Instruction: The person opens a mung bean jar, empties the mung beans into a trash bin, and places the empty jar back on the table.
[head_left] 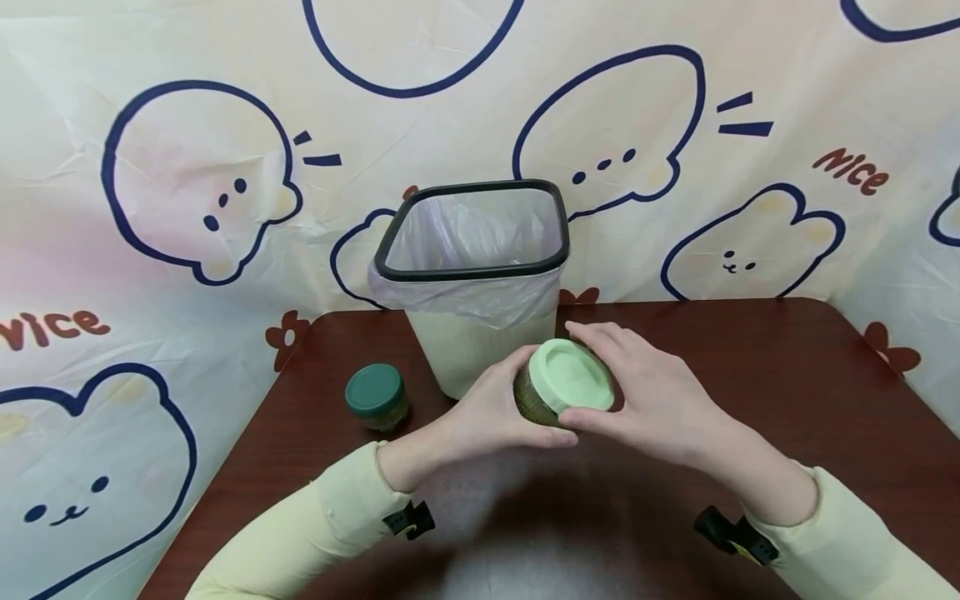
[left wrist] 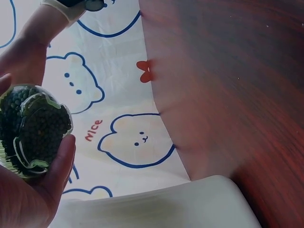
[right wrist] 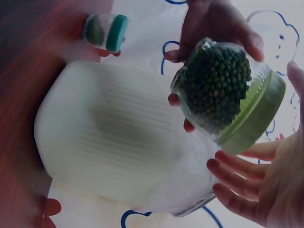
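My left hand grips a clear jar of small dark green beans, fingers and thumb round its glass body. The jar is tilted, its pale green lid facing up toward the head camera. My right hand spreads loosely about the lid, the thumb by its near edge and the fingers beyond its far side. In the right wrist view, a gap shows between some of those fingers and the lid. The left wrist view shows the ribbed jar bottom with beans behind it.
A smaller jar with a dark green lid stands on the brown table, left of a pale bin. The bin has a black rim and a thin plastic liner. A cartoon-printed cloth hangs behind and beside the table.
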`<state>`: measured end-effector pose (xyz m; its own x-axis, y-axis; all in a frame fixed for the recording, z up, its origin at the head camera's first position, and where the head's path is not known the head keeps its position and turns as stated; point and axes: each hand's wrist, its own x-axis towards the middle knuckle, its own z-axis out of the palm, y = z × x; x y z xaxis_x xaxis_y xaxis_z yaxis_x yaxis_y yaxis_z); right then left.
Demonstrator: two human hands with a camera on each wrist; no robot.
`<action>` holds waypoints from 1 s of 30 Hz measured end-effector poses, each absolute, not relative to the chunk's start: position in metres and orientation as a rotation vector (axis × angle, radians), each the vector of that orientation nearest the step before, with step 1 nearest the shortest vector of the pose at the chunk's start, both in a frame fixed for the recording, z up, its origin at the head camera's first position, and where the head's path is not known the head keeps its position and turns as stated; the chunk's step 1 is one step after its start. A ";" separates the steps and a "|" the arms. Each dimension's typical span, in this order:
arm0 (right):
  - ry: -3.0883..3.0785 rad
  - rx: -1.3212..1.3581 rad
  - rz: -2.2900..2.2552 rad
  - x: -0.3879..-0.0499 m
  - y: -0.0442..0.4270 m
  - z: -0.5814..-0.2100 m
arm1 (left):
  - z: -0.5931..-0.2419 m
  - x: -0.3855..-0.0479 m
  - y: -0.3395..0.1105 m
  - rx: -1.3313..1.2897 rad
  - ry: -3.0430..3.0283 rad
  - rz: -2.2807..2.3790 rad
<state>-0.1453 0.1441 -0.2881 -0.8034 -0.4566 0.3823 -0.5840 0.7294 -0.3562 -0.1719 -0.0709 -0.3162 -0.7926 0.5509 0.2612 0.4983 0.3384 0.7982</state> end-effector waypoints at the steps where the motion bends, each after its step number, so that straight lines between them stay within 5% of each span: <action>1: -2.661 0.807 0.653 -0.145 0.142 -0.288 | -0.316 -0.172 -0.071 0.991 2.525 1.470; 13: -2.637 0.727 0.565 -0.145 0.134 -0.289 | -0.316 -0.172 -0.071 0.944 2.516 1.446; 30: -2.665 1.009 0.920 -0.147 0.152 -0.284 | -0.313 -0.170 -0.070 0.970 2.477 1.449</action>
